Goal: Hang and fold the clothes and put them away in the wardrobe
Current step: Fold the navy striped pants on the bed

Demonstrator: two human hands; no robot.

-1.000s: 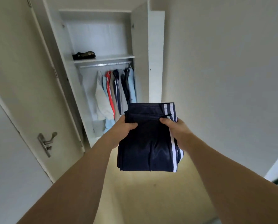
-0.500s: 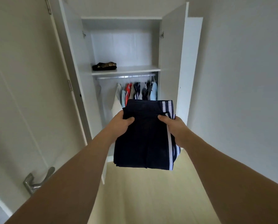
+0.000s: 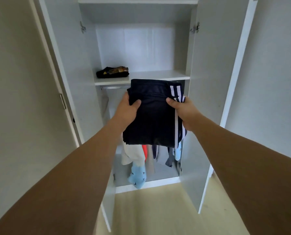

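Raised nearer the shelf (image 3: 158, 75), folded navy white-striped trousers (image 3: 153, 119) stay gripped by left hand (image 3: 127, 110) and right hand (image 3: 183, 110).

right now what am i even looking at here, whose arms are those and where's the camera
The camera sits on a person's head, looking forward and down, so the two bare arms are their own. The left hand and right hand each grip a side of a folded navy garment with white stripes. Ahead stands an open white wardrobe. On its shelf lies a dark folded garment; below the shelf, hanging clothes show.
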